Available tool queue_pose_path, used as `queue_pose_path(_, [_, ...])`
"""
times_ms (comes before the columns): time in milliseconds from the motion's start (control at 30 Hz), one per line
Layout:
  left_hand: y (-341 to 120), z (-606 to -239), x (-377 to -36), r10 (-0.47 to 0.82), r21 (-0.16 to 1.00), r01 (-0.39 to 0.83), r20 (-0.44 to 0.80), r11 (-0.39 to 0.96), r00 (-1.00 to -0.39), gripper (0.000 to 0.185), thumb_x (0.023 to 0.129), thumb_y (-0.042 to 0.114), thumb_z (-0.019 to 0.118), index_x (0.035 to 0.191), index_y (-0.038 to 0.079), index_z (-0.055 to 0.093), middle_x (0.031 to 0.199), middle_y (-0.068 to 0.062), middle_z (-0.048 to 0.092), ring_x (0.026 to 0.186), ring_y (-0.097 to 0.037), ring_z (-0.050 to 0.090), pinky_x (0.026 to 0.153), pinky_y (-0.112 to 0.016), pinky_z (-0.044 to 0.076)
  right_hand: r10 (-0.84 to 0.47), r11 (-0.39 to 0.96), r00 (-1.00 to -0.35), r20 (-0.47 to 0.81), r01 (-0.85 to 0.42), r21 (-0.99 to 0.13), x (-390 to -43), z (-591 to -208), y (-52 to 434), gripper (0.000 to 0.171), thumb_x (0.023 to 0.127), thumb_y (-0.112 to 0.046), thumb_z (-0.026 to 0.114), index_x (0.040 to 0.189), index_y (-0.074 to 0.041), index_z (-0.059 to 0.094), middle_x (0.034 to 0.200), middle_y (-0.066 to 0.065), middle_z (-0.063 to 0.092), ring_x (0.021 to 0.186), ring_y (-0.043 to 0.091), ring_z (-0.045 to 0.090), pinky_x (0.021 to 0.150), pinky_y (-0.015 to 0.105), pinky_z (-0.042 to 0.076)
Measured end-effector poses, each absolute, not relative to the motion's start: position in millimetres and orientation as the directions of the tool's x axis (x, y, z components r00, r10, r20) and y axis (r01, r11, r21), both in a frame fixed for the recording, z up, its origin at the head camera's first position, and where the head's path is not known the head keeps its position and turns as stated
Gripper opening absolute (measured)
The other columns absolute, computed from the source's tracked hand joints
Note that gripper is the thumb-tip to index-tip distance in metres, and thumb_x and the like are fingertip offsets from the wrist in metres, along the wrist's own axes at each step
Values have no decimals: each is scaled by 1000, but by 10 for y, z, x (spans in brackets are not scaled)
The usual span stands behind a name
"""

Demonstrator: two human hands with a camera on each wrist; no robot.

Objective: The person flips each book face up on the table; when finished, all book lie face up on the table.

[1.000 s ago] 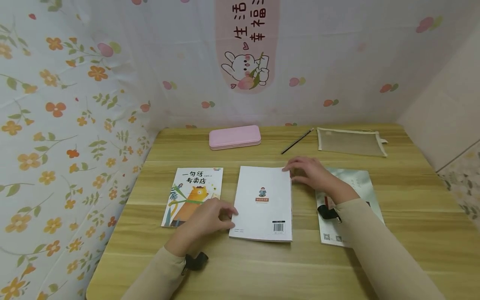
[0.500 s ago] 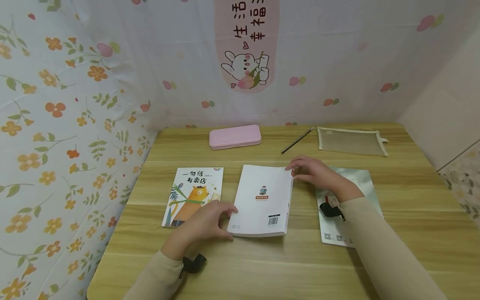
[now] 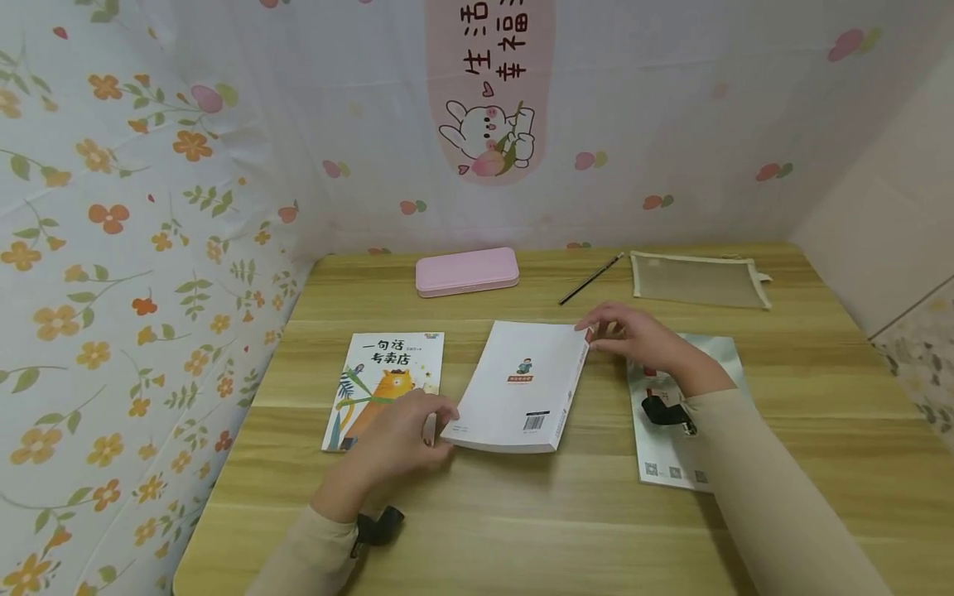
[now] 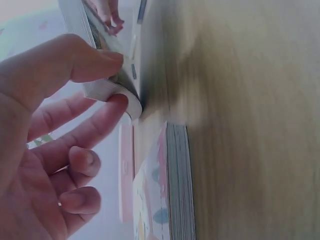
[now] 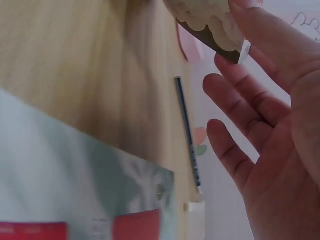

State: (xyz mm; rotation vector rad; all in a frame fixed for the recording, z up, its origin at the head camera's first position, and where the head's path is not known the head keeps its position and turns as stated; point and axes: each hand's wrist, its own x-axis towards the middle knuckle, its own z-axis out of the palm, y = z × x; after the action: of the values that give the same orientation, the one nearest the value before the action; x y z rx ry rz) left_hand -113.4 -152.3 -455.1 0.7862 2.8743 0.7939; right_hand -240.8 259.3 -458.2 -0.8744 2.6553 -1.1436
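Wooden table (image 3: 596,530): I see 1 white book (image 3: 522,389) between 2 hands, left hand (image 3: 395,443) pinching its near corner, right hand (image 3: 633,335) gripping its far corner.

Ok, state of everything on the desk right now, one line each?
White book: shut, back cover up, lifted off the desk.
Left hand: pinches its near left corner.
Right hand: holds its far right corner.
Cat book: shut, flat.
Grey book: flat, under right arm.
Pink case: shut.
Mesh pouch: flat.
Pencil: lying loose.
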Motion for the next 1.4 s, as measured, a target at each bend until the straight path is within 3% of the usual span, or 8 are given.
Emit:
queue_pose_path(133, [-1577,-4559,-1133,451,487,463,150,740,-880,30,74,19,87,100,26,73,91,13,67,79,-9,54,65,-21,46,-531,530,-836,141,-457,-714,-2405,-4523,2598,28,95,-11,74,122,-14,70,106,1,69,94,14,62,86,34,50])
queue_pose_path(333, [-1638,-4545,-1125,343,502,457,306,735,-888,27,74,16,86,96,26,74,79,0,62,70,-12,47,56,-21,36,-466,512,-866,182,-432,-742,-2395,-4482,2583,23,97,-13,72,121,-12,70,106,4,67,95,11,59,87,28,47])
queue_pose_path(633, [-1654,-4527,-1201,226,535,574,579,620,-784,22,81,7,81,101,15,77,85,1,71,67,-16,47,52,-20,32,-375,477,-902,215,-387,-789,-2328,-4420,2561,19,98,-9,71,117,-10,71,110,1,67,97,9,59,86,25,48])
queue_pose_path(900, [-1642,-4479,-1235,197,652,586,571,481,-797,22,84,2,81,100,17,77,98,0,71,74,-21,53,59,-35,43,-303,432,-923,237,-355,-829,-2278,-4305,2543,15,101,-16,68,115,-15,69,119,-3,66,109,7,59,84,25,47])
queue_pose_path(1200, [-1646,-4456,-1210,129,711,560,565,426,-815,26,82,-1,83,103,11,75,88,-9,65,71,-20,44,58,-30,36,-281,395,-931,234,-335,-856,-2273,-4286,2515,10,101,-15,67,110,-12,69,112,-2,67,112,9,58,100,38,41])
queue_pose_path(1400, [-1625,-4422,-1198,84,743,528,546,412,-834,29,81,-3,83,105,12,75,89,-3,64,70,-25,42,60,-29,33,-259,378,-936,239,-326,-867,-2269,-4291,2486,10,101,-15,67,108,-7,69,100,-7,68,101,13,60,90,34,44])
